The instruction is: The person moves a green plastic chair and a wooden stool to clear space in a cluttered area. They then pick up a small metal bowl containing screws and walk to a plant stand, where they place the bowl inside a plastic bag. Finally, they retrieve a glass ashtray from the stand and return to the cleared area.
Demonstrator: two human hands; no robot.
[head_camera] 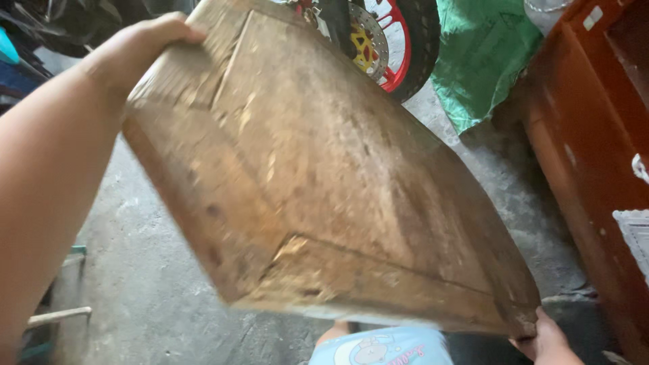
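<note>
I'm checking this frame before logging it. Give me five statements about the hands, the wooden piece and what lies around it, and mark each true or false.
1. The left hand grips the wooden panel at its upper left edge. True.
2. The right hand holds the panel at its lower right corner. True.
3. The panel lies flat on the concrete floor. False: it is lifted and tilted between the two hands.
4. A wheel with a red rim shows behind the panel. True.
5. The cloth beside the wheel is blue. False: it is green.
</note>
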